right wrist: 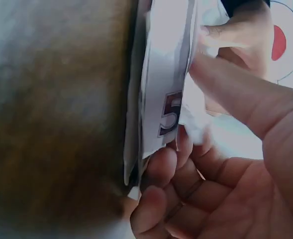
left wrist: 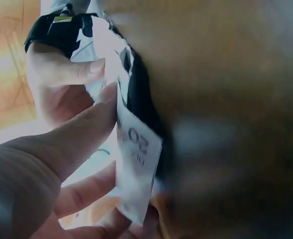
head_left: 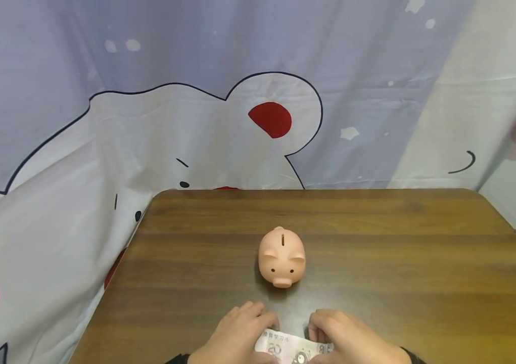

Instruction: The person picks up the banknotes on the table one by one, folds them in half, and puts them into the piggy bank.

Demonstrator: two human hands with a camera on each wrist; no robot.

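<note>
- Notes (head_left: 288, 346) were mid-handling, prob. unfinished: held btwn both hands, on near side of pig bank (head_left: 282, 264).
- L hand (head_left: 239, 334) pinched one end, thumb vs. fingers; R hand (head_left: 354, 337) gripped the other, fingers curled behind.
- Nothing stuck out of slot (head_left: 282, 240); contents inside, couldn't tell.
- Notes: thin, layered paper, printed "20" & "5". Pig bank: smooth, rounded, pinkish. Bench (head_left: 399, 253): brown wood grain, slight sheen.

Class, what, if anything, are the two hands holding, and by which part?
Printed paper notes: the left hand has its grip at their left end, the right hand at their right end, as the head view shows.
</note>
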